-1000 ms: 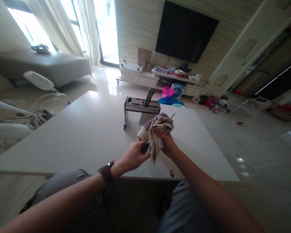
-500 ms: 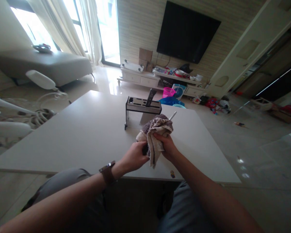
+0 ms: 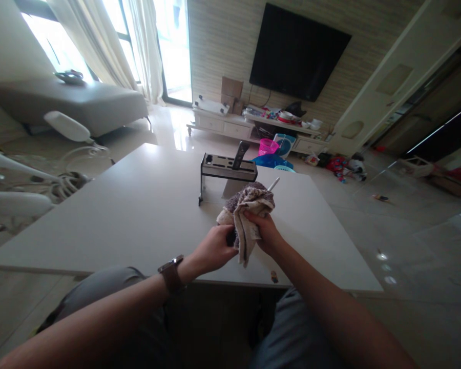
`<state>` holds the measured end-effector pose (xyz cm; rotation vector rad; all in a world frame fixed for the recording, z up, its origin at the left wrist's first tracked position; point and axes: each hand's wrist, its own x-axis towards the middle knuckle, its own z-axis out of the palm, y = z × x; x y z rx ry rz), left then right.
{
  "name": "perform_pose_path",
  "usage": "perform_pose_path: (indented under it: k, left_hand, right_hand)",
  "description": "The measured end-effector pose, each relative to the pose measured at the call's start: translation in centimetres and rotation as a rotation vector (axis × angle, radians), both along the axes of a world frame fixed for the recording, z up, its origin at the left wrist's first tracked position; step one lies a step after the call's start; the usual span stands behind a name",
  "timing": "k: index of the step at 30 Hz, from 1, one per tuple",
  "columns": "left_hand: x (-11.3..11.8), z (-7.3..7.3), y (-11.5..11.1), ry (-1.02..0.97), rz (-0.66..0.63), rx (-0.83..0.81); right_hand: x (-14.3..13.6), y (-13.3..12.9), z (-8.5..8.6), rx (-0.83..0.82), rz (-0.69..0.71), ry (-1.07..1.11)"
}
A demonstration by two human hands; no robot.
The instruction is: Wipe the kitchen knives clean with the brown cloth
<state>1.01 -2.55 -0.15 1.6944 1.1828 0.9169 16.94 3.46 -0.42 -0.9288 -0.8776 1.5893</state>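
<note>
The left hand [image 3: 214, 249] is gripping a dark handle [image 3: 230, 237], fingers clenched round it, while the right hand [image 3: 266, 229] is pinching a cloth [image 3: 246, 212] wrapped over the rest of the knife, whose pale tip [image 3: 273, 183] is poking out past the cloth toward the far side. Both are being held just above the table [image 3: 130, 215], near its front edge. Judging by this, the wiping is in mid-course: most of the blade is lying hidden inside the cloth, so how clean it is I cannot tell. Just behind the cloth a knife rack [image 3: 227, 171] is standing (one dark handle already sticking up from a slot), with other slots looking free. Nothing is lying between the hands and the rack; a small dark speck [image 3: 273, 279] is sitting at the table's near edge.
</note>
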Motion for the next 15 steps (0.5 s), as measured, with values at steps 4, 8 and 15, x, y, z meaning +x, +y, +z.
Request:
perform_pose_path:
  k: [4, 8, 15]
  left_hand:
    - [0.0, -0.1, 0.0, 0.002, -0.006, 0.001]
    - [0.2, 0.0, 0.2, -0.001, -0.010, 0.010]
    - [0.6, -0.1, 0.5, 0.105, -0.007, -0.054]
  right_hand:
    - [0.0, -0.1, 0.1, -0.011, -0.019, -0.019]
    - [0.1, 0.3, 0.6, -0.010, -0.081, -0.027]
    - [3.9, 4.2, 0.8, -0.014, -0.211, 0.048]
